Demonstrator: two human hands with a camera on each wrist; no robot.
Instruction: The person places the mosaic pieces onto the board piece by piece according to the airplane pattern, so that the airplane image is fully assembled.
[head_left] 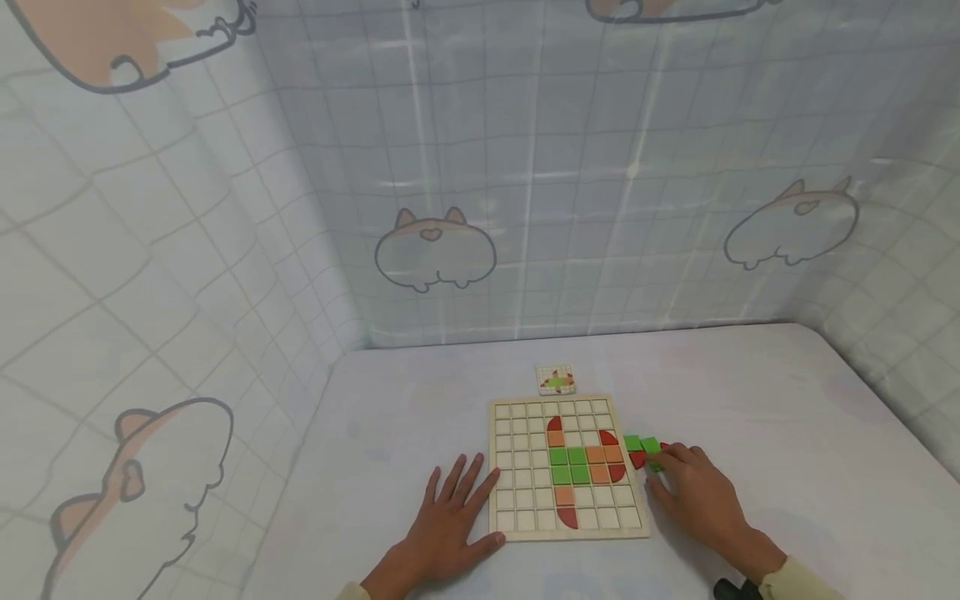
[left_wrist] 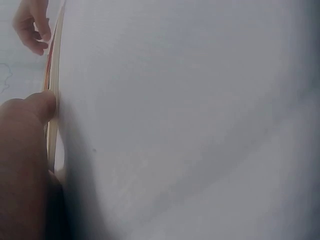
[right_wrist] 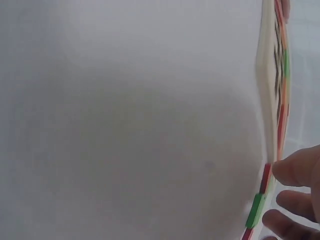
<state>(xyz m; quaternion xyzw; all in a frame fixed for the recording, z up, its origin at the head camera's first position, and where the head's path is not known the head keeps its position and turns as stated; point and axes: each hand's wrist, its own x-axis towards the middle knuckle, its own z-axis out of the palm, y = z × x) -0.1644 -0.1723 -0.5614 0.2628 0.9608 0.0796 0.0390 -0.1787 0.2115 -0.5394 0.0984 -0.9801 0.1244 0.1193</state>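
Note:
A wooden grid board lies flat, with red, orange and green pieces in some of its squares. Green squares sit at the middle of the pattern, with orange squares to their right. My left hand lies spread at the board's left edge, index finger and thumb touching the frame. Just off the right edge, the fingertips of my right hand are at a small group of loose green pieces and red pieces. In the right wrist view a gap shows between thumb and fingers, beside a green piece.
A small pattern card lies just beyond the board's far edge. The white table meets a tiled-print curtain at the back and sides. A black object shows by the right wrist.

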